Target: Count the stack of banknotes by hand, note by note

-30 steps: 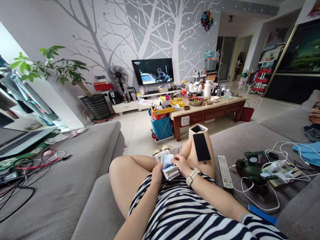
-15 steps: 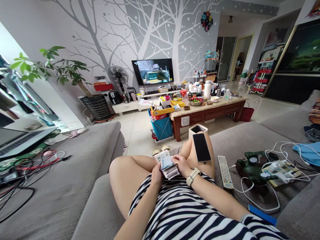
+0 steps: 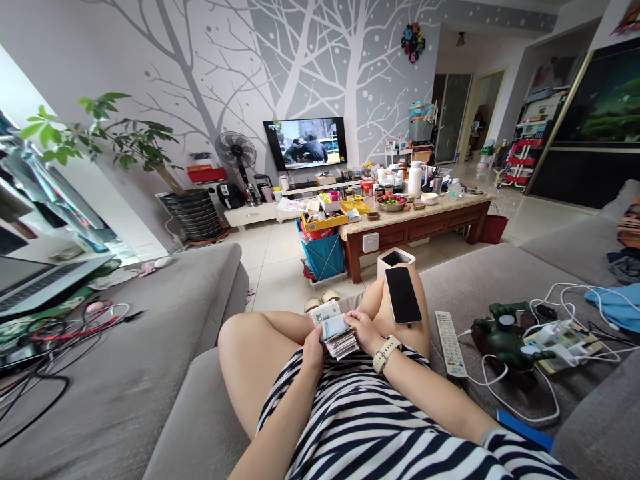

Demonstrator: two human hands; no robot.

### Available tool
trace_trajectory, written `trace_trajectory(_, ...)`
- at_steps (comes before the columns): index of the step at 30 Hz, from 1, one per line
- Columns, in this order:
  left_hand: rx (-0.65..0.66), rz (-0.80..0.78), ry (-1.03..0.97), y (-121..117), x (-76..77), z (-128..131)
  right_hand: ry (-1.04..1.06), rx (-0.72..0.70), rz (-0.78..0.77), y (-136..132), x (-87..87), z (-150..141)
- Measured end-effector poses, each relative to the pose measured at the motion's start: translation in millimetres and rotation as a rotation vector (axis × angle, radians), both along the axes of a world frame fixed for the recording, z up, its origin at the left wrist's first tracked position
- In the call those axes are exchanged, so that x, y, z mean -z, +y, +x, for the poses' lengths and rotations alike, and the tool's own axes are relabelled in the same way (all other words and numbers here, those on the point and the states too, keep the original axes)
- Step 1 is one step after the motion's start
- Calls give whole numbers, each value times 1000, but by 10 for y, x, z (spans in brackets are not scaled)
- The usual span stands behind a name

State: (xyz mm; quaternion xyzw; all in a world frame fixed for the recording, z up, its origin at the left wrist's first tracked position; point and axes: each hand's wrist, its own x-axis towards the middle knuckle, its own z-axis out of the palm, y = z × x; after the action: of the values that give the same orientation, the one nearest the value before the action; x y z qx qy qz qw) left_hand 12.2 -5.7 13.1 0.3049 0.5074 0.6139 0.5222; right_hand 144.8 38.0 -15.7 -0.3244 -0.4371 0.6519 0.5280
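A stack of banknotes (image 3: 341, 343) is held between my two hands above my lap, with the top notes fanned toward my knees. My left hand (image 3: 313, 350) is closed on the left side of the stack, thumb on top. The fingers of my right hand (image 3: 364, 331) pinch the right edge of a bluish note on top. A pale-strapped watch (image 3: 386, 353) is on my right wrist. On my right leg lies a dark-screened phone (image 3: 403, 295), just beyond my right hand.
On the grey sofa (image 3: 480, 267) to the right lie a remote control (image 3: 451, 344), a dark green figure (image 3: 507, 337) and a power strip (image 3: 565, 347) with white cables. Tangled cables (image 3: 60, 347) and a laptop (image 3: 50, 283) are at left. Ahead stands a cluttered coffee table (image 3: 415, 228).
My hands and the banknotes stay almost in place; the bluish top note has shifted slightly. The television picture has changed.
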Motion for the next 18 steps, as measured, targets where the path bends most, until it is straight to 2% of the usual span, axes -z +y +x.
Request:
trace_trajectory(8, -17, -1, 26, 0, -10, -9, -7, 5, 8, 21, 28, -7)
trace_trajectory(18, 7, 17, -15, 67, 120, -46, 3, 6, 9, 25, 33, -15)
